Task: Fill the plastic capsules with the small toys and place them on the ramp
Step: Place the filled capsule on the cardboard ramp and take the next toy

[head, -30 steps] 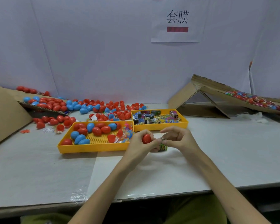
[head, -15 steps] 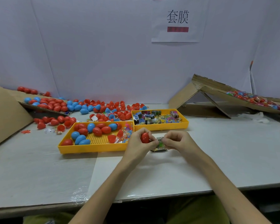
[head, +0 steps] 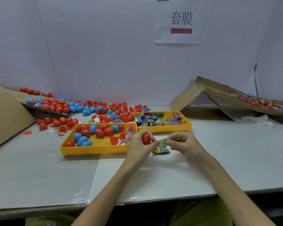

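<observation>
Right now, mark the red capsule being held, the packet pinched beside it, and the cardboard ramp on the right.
red capsule (head: 146, 139), head view, middle of its shell.
packet (head: 162, 142), head view, its crumpled middle.
cardboard ramp (head: 222, 93), head view, bare upper slope.

A big white table stands against a pale wall. 1 white paper sign with black writing hangs on the wall.

red capsule, yellow trays, green printed packet
</observation>
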